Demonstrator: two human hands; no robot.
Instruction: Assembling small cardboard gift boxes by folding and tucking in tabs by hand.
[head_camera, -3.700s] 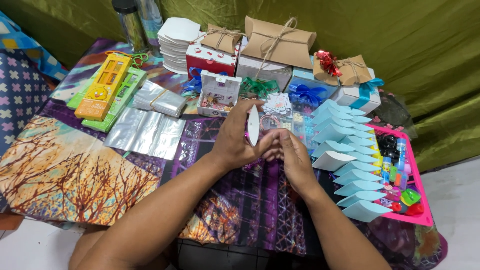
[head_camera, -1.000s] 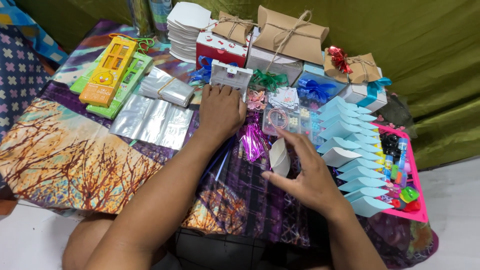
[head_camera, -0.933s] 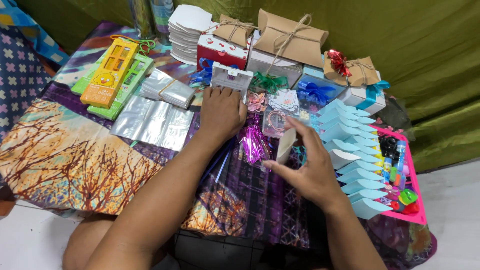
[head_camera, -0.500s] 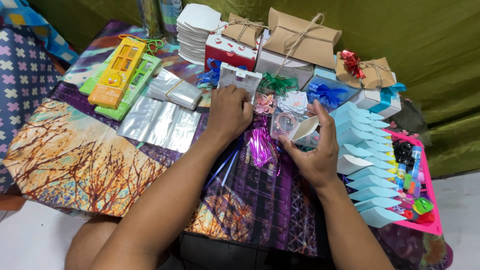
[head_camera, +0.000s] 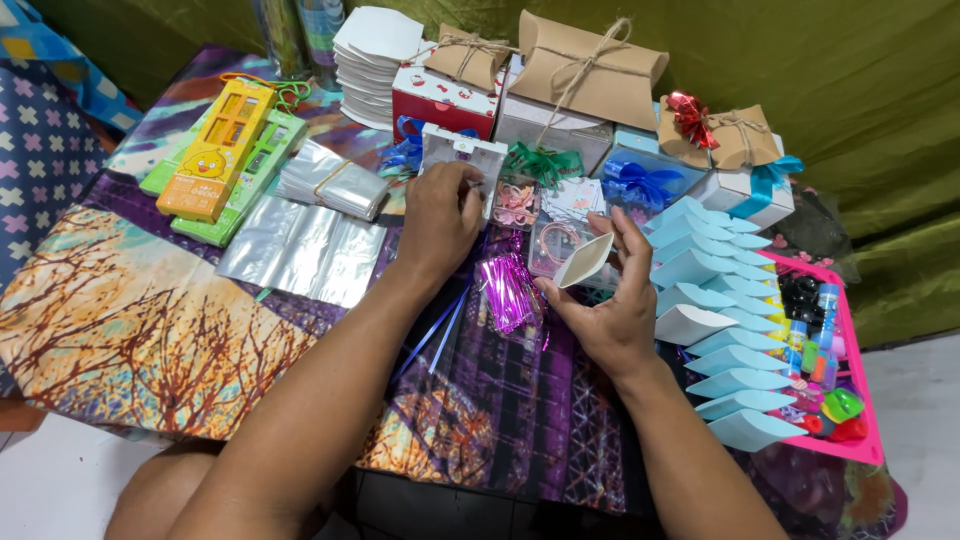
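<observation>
- Two hands work over the purple patterned cloth-covered bench (head_camera: 500, 400).
- Left hand (head_camera: 440, 215) has moved from the folded box to the small clear packets (head_camera: 515, 200) behind it, grip closing there.
- Right hand (head_camera: 610, 300) alone now pinches the small white pillow-shaped paper box (head_camera: 583, 262), mid-bench.

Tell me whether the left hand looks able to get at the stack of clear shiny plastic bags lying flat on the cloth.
Probably yes. The left hand is at the small white box, and the stack of clear shiny plastic bags lies just to its left with nothing on top or between them.
</observation>
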